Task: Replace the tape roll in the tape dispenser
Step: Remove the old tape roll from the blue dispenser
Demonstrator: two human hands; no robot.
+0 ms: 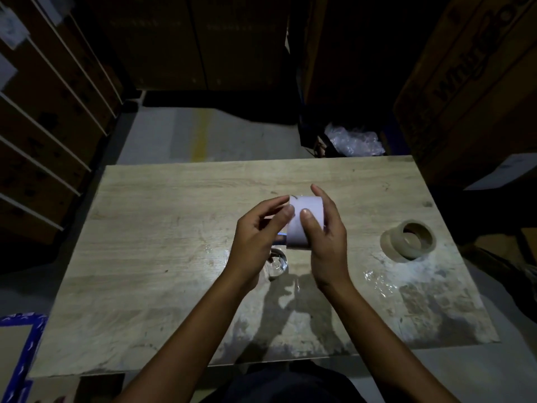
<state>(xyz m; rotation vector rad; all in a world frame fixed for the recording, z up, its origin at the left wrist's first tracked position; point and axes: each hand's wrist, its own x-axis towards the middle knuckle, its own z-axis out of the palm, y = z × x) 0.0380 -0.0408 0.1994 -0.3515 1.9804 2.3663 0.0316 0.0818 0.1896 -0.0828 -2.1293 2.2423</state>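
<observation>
Tape roll [305, 219] | gripped: L hand [255, 237] + R hand [327, 239] | box [465, 82] txt "Whirl…"

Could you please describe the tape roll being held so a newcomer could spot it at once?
Find the wooden table; above its middle, two hands meet. The right hand grips the tape roll, and the left hand pinches its edge. It is pale and wide, unlike the tan rolls lying at the table's right.
</observation>
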